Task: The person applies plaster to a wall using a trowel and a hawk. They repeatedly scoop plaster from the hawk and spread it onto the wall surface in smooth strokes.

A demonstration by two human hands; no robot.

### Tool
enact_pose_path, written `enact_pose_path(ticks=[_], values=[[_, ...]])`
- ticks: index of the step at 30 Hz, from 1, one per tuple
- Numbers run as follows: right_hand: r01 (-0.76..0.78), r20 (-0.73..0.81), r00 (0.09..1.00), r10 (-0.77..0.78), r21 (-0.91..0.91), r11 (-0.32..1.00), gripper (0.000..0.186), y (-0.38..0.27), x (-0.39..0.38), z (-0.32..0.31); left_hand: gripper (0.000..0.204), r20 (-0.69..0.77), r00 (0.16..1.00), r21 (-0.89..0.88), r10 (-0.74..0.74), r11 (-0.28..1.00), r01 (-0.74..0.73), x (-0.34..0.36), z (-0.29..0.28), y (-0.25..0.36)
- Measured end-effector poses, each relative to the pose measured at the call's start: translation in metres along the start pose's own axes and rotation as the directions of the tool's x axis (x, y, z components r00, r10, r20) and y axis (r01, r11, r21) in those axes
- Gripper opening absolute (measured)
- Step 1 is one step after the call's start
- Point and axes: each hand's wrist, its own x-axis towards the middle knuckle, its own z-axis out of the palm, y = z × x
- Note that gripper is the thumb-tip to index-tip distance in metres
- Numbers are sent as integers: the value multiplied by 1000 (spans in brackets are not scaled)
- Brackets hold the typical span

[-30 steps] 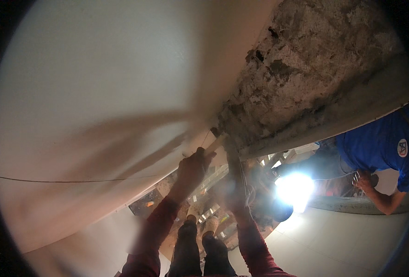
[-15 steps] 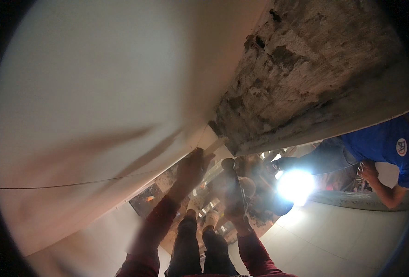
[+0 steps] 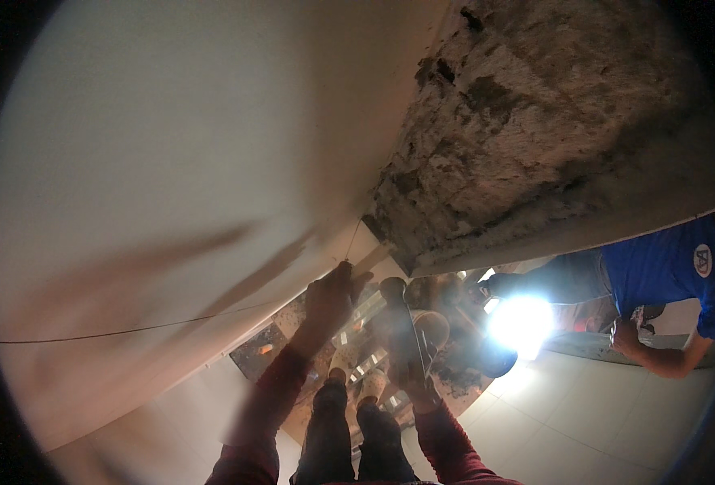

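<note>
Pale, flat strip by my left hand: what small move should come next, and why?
Perhaps bring the long, dark, round-ended tool in the right hand toward the pale, flat strip: the left hand appears to hold the strip near the rough, brown wall, and the tool shows apart from the strip.

Brown, blotched surface (image 3: 461, 394) low in view, under the person's legs; board or platform, can't tell which. Dark flat panel (image 3: 247, 364) at its left end, small orange piece (image 3: 264, 349) lying on it. Pale strips (image 3: 365, 368) toward the middle, crowded together, kind unclear. Round, pale, bucket-like container (image 3: 433, 330) to their right; dark rounded vessel (image 3: 499, 364) farther right, partly lost in lamp glare. What bears these two: too dim to tell. Pale floor (image 3: 592, 416) beyond the brown surface's right edge, thin straight joint lines crossing it.
</note>
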Motion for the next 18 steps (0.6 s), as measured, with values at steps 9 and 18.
enact_pose_path(ticks=[9, 18], values=[[-415, 200, 902, 383, 151, 897, 32, 112, -84, 61, 35, 7, 999, 67, 38, 997, -38, 6, 2, -8], [-359, 165, 928, 334, 150, 921, 28, 96, -55, 52, 36, 51, 998, 72, -33, 997, 29, 7, -6, 1]])
